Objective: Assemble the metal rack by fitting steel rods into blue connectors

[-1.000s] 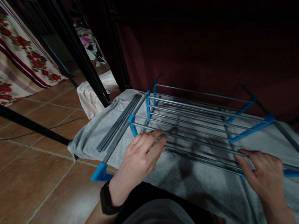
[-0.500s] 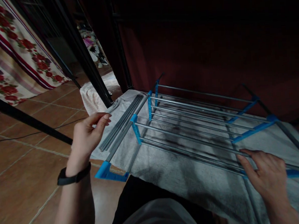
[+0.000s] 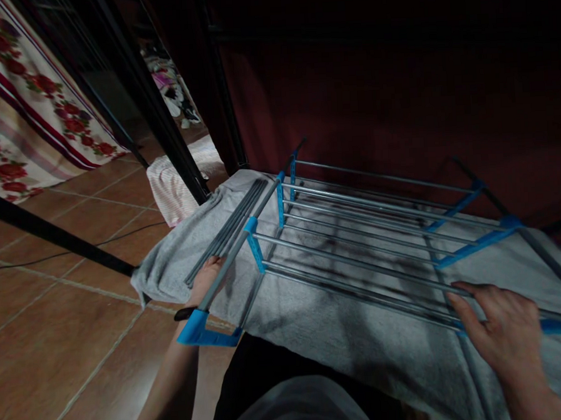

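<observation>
A rack of grey metal rods with blue plastic joints [image 3: 471, 250] lies on a grey cloth. My right hand [image 3: 502, 317] is wrapped around the rack's front long rod, near its right end. Loose grey metal rods [image 3: 238, 221] lie side by side on the cloth, left of the rack's side bar. My left hand [image 3: 206, 279] is down at the near end of these rods, behind the side bar, its fingers curled together on a rod. Some of its fingers are hidden, and a black band [image 3: 186, 313] circles the wrist.
The grey cloth [image 3: 165, 260] hangs over an edge at left, above a tiled floor [image 3: 71, 346]. Black metal posts [image 3: 162, 109] stand at the left. A dark red panel [image 3: 373, 105] rises behind the rack. Floral fabric [image 3: 49, 103] hangs at far left.
My left hand has moved down and right, from the air beside the loose rods to their near end. The right hand keeps its hold on the rack.
</observation>
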Demonstrator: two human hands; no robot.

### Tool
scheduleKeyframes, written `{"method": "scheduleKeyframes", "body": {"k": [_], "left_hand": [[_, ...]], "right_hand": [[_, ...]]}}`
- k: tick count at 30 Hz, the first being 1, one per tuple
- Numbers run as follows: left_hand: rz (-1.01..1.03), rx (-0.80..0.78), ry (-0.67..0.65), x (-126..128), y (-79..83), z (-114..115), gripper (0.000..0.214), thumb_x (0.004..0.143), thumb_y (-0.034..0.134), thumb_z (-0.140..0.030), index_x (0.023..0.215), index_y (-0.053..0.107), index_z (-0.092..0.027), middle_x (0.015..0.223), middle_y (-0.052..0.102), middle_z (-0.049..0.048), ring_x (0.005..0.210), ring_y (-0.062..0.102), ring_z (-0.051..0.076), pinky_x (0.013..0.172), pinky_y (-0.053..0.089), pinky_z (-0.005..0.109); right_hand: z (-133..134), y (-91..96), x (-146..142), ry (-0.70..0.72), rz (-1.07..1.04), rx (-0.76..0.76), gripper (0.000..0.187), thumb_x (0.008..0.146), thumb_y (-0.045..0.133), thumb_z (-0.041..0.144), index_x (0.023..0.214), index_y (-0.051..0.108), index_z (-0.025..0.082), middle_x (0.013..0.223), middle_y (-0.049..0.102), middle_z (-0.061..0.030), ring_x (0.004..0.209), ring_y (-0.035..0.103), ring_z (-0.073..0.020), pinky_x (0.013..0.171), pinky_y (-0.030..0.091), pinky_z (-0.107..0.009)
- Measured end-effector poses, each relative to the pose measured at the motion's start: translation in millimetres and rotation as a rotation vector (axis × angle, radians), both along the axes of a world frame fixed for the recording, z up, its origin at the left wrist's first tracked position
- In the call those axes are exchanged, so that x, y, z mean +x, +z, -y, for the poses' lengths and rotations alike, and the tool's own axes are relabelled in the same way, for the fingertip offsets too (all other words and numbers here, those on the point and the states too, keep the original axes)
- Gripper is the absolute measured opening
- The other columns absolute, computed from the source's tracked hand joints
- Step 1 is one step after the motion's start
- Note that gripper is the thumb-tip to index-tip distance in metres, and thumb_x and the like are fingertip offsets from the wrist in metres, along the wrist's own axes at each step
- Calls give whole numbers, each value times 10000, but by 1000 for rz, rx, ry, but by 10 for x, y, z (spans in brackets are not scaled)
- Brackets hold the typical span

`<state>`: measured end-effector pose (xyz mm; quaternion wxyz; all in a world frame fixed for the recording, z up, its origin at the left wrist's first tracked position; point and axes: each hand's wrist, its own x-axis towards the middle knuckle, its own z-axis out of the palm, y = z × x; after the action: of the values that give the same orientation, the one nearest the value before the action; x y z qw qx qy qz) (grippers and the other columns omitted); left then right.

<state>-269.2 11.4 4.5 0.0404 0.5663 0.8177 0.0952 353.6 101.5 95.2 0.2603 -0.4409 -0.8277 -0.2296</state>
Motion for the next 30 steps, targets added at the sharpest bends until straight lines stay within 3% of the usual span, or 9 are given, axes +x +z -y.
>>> {"method": "scheduleKeyframes", "body": {"k": [9,14,21,30], "left_hand": [[-96,-2,40,-61,-164,-10,442,894,456,-181,1319,535,-87,1240,622,216,1178,606,327,984,489,404],[-97,20,13,-53,-196,-18,365,902,437,-151,1230,580,-79,1140,648,216,1108,625,318,930,504,403],[-42,18,-9,-62,-202,-65,296,891,440,-133,1128,612,-93,1048,668,177,1184,577,306,1038,434,404],[85,18,112,-108,-300,-121,314,808,476,-103,1108,567,-103,1091,644,154,1100,598,292,959,462,402]], "right_hand": [[-7,28,-21,30,10,51,349,979,530,523,1020,665,204,819,685,-50,772,597,-221,784,366,-364],[4,11,-27,24,-8,26,335,979,533,509,1042,658,205,841,676,-47,776,588,-218,799,355,-368],[34,34,-65,29,-18,10,337,988,518,506,1042,653,202,841,668,-44,777,582,-217,798,344,-372],[31,14,-51,13,-18,11,360,992,499,526,1049,652,205,841,667,-51,788,581,-232,799,343,-387]]}}
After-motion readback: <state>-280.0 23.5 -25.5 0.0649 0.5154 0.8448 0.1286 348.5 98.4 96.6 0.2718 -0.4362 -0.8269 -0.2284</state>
